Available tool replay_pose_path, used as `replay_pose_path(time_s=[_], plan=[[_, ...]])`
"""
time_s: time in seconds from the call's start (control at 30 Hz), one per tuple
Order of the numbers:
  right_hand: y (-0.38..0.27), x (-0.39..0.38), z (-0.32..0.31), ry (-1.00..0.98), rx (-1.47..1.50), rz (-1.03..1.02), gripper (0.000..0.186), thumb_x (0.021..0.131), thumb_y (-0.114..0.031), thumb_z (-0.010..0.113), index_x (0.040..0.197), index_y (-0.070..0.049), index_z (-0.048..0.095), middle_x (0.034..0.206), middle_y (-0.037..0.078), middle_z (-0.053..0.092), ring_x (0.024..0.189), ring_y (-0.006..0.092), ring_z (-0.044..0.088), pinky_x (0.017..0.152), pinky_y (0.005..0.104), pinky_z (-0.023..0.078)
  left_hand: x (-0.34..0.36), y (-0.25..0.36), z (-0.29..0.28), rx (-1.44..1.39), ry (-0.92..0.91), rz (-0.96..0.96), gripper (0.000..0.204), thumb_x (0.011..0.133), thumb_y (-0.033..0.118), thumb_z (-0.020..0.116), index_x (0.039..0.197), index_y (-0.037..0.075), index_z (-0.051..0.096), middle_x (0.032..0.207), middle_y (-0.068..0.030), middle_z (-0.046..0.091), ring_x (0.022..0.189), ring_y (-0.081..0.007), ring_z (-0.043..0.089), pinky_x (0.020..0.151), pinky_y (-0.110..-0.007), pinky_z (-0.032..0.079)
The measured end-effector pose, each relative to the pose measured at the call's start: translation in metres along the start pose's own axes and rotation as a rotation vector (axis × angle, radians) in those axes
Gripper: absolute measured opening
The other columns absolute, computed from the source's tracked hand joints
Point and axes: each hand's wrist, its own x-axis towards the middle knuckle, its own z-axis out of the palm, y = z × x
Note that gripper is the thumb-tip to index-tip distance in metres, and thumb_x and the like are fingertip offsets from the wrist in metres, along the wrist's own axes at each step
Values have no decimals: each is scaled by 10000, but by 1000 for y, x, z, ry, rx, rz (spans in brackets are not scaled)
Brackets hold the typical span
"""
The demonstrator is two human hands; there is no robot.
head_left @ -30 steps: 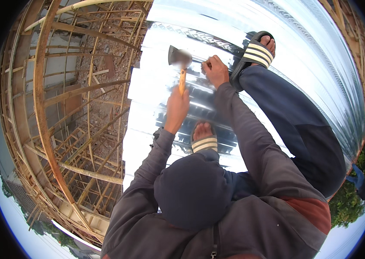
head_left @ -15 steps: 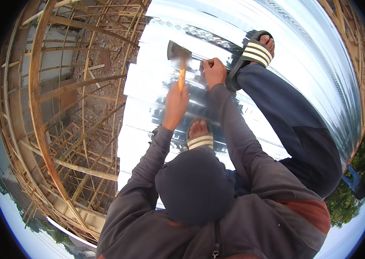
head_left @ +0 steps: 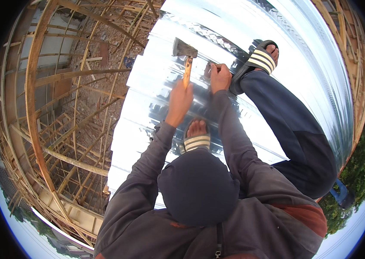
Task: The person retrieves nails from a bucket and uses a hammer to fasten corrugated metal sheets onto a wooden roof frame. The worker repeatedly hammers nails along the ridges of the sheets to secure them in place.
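My left hand [head_left: 180,102] is closed round the wooden handle of a hatchet [head_left: 185,48]; its dark metal head is over the shiny corrugated metal sheet [head_left: 141,108]. Just right of the hatchet, my right hand [head_left: 220,78] has its thumb and fingers pinched together low at the sheet. Whatever small thing may be between those fingertips is too small to make out. A gap separates the hatchet head from my right fingers.
My feet in striped sandals [head_left: 263,58] rest on the sheets. Beyond the left edge, a wooden and bamboo frame [head_left: 33,108] stands above rubble-strewn ground far below. Overlapping sheets stretch to the right, bordered by timber [head_left: 363,86] and trees [head_left: 357,172].
The hatchet head, blurred before, now shows sharply and its handle tilts a little more to the right. My right hand stays pinched near the same spot on the sheet. The whole view has shifted slightly.
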Motion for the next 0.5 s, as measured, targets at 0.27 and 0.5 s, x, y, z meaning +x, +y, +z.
replay_pose_path(time_s=[0.27,0.5], plan=[[-13,43,-26,-362,-749,-464,331,988,-359,600,940,-55,721,942,158,719,857,345,732,768,476,581,-1,-8,7,30,61,40,312,1001,274,597,997,-35,557,896,-298,639,822,-523,625,715,-573,485],[-32,63,-15,-531,-752,-344,409,944,-392,559,912,-58,791,961,206,762,926,409,732,836,504,570,2,-17,15,24,136,40,352,1021,307,579,997,-43,552,829,-299,644,819,-514,632,712,-552,478]])
